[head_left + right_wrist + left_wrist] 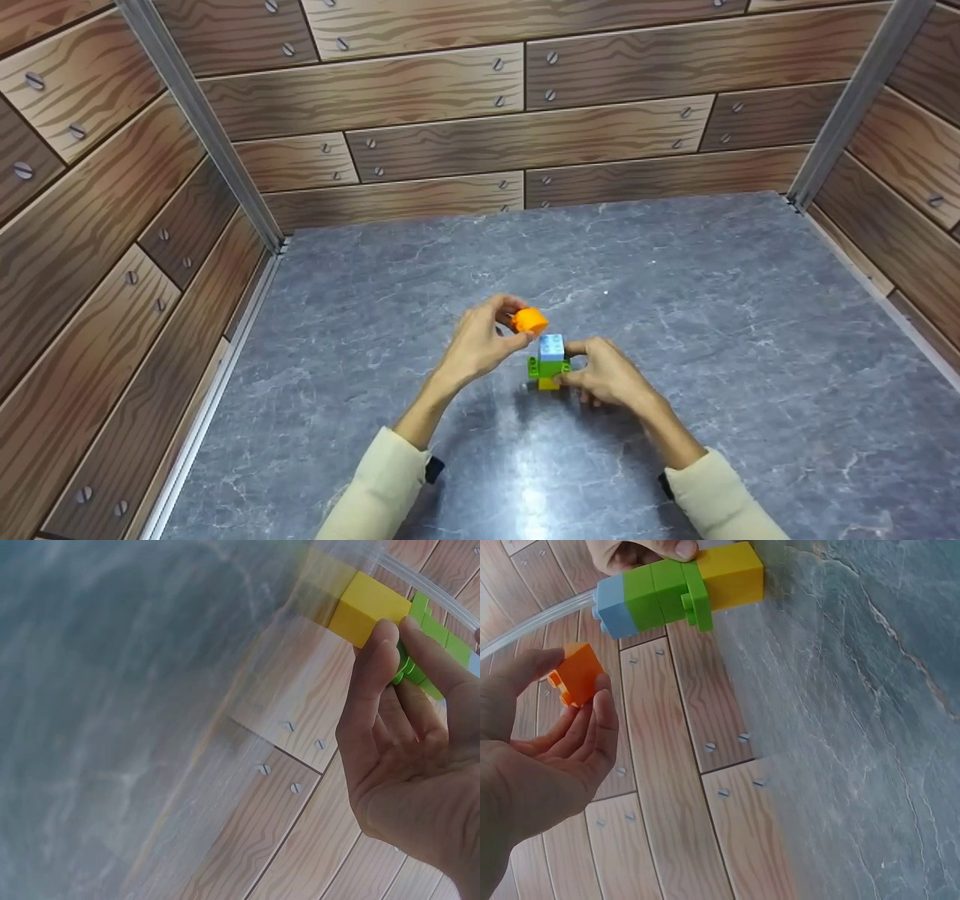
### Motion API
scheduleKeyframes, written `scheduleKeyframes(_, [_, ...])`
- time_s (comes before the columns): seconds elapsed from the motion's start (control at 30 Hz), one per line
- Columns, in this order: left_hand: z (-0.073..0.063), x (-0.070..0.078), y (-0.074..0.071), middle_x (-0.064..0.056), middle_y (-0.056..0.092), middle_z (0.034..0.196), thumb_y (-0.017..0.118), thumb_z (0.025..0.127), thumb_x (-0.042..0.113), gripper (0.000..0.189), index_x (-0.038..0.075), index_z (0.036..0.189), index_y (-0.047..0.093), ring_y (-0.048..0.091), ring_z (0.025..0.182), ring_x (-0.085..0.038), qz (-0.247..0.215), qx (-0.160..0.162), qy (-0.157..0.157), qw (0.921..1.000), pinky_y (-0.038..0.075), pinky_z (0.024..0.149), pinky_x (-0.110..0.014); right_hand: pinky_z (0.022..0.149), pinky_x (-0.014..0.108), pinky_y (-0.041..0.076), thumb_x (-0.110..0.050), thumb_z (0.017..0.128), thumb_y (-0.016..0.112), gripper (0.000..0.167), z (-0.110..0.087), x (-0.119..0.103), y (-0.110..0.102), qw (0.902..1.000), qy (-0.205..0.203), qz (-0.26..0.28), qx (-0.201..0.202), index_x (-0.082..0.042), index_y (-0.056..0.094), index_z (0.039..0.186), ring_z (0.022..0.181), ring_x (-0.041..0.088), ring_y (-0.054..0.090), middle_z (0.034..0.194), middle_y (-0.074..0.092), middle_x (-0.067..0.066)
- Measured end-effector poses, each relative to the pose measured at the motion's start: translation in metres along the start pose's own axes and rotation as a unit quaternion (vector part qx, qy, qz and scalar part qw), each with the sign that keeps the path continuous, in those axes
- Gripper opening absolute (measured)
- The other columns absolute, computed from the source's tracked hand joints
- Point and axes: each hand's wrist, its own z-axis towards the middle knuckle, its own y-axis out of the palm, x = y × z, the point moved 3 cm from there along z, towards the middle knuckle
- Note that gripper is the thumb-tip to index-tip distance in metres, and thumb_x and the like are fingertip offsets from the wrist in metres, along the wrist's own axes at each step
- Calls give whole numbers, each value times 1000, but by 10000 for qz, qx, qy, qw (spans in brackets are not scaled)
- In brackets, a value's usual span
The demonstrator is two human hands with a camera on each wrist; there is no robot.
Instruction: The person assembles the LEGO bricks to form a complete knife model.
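My left hand (480, 339) pinches an orange toy building brick (531, 321) between thumb and fingers, up and to the left of a small stack. In the left wrist view the studs of the orange brick (579, 675) face the palm side. The stack has a yellow brick (733, 576) at the bottom on the tabletop, green bricks (654, 594) in the middle and a light blue brick (551, 346) on top with its studs bare. Green side pieces stick out left and right. My right hand (609, 371) grips the stack from the right, its fingers at the green side piece.
The grey marbled tabletop (375, 315) spreads around the hands. Wood-patterned walls (435, 150) enclose it at the back, left and right, with metal posts (202, 120) at the corners.
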Motion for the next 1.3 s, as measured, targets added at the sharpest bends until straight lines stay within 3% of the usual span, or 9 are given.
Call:
scheduleKeyframes(0.3, [0,3,5,-3,71,117,77,93,14,34,10,125,67,65,95,-14,-41,-230,407,9989,55,79,-27,42,39,55,-2,88,80,50,1,1,0,9998,-168,3,-79,-3,66,136,47,25,63,100,77,17])
scheduleKeyframes(0.47, [-1,2,13,-4,72,118,77,91,11,36,9,126,68,65,93,-13,-55,-341,616,9975,58,79,-32,41,36,54,-4,89,80,49,0,0,-1,9996,-273,-9,-59,-3,67,136,46,21,63,117,72,26])
scheduleKeyframes(0.6, [-1,0,18,-3,73,119,77,91,12,36,11,126,69,66,92,-14,-93,-411,550,9976,56,75,-28,42,37,55,-4,89,80,52,-1,0,0,9996,-266,-69,-48,-3,65,139,46,19,63,128,66,31])
scheduleKeyframes(0.97, [-1,-8,23,4,73,111,81,92,26,37,18,126,71,66,91,-12,-339,-463,295,9979,52,74,-27,41,35,54,-6,89,81,60,-1,-1,1,9999,-35,-150,27,-3,59,145,44,18,61,122,70,28])
scheduleKeyframes(1.03, [-1,-10,23,5,73,109,81,92,28,37,18,127,72,65,91,-12,-424,-482,237,9977,52,74,-27,41,35,54,-7,89,81,61,-1,0,1,9999,-28,-136,16,-3,58,145,43,17,61,117,72,27])
scheduleKeyframes(1.23, [1,-12,24,7,73,111,82,92,31,38,17,127,72,65,91,-12,-594,-488,237,9968,53,77,-28,41,34,53,-8,90,80,62,-1,0,-1,9998,-47,-161,-88,-1,56,146,42,17,59,74,73,17])
scheduleKeyframes(1.3, [2,-13,25,8,73,111,81,92,32,38,18,126,73,65,90,-11,-638,-471,268,9965,53,80,-28,41,34,53,-8,90,80,61,-1,0,-1,9998,-57,-165,-82,-1,56,146,43,17,59,74,73,18])
